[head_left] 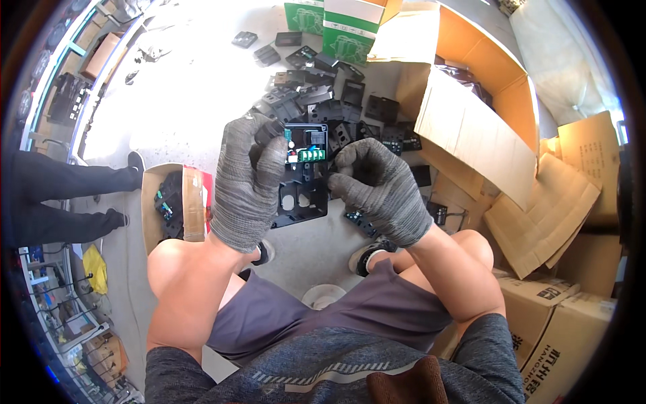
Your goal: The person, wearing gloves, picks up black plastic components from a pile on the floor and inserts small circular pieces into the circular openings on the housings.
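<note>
My gloved left hand [247, 178] is closed around the left side of a black plastic housing [303, 210], held up before me with its inside showing. Part of a circuit board [304, 143] with a green terminal block [311, 155] sits in its upper half; the lower half shows two pale, rounded openings. The left thumb lies over the housing's upper left edge. At the right edge, my gloved right hand [385, 195] has thumb and fingers curled into a pinch. Whatever the right fingertips hold, if anything, is too small to make out.
Many black housings lie in a pile [323, 94] on the floor ahead. An open cardboard box [471, 121] stands right, beside a green and white box [350, 34]. A smaller box [195, 209] with black parts sits left, near another person's legs [74, 195]. Folded cardboard [545, 209] leans far right.
</note>
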`<action>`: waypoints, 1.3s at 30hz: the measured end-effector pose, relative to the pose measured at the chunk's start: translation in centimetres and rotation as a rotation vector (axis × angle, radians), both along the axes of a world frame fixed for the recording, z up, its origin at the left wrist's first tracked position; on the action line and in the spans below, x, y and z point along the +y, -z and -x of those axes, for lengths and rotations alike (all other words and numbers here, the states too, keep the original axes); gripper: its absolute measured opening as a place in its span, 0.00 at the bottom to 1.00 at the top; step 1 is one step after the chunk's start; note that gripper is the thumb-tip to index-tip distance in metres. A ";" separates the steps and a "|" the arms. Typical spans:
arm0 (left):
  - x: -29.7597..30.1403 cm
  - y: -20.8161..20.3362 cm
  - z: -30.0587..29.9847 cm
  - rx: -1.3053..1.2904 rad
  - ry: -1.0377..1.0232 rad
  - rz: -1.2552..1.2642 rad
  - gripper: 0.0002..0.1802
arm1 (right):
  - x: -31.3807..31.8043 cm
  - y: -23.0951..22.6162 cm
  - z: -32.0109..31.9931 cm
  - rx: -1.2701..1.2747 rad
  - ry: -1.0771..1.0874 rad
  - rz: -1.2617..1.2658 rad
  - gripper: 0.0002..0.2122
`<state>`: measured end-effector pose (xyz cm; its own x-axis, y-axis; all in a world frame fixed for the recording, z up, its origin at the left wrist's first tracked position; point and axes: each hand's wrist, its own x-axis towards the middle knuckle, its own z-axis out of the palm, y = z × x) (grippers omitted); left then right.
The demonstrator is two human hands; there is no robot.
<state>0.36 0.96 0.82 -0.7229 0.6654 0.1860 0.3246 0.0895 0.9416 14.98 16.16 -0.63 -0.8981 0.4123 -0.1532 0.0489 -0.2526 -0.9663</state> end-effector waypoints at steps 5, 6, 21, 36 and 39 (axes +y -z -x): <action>0.4 1.6 -0.3 0.299 -0.001 -0.119 0.16 | -1.0 0.1 1.1 -0.097 0.133 -0.438 0.12; 0.5 1.6 -0.4 0.299 0.000 -0.119 0.16 | -0.8 0.4 1.2 -0.098 0.133 -0.438 0.12; 0.1 0.3 -0.6 0.023 0.037 -0.123 0.14 | 1.0 1.2 0.6 -0.150 -0.151 -0.138 0.23; 0.1 1.8 -1.1 -0.110 0.302 -0.002 0.18 | 3.5 -1.7 2.2 0.395 -0.263 -0.909 0.22; 0.4 1.9 -1.6 -0.280 0.383 -0.077 0.26 | 2.9 -1.1 2.0 0.433 -0.196 -0.818 0.20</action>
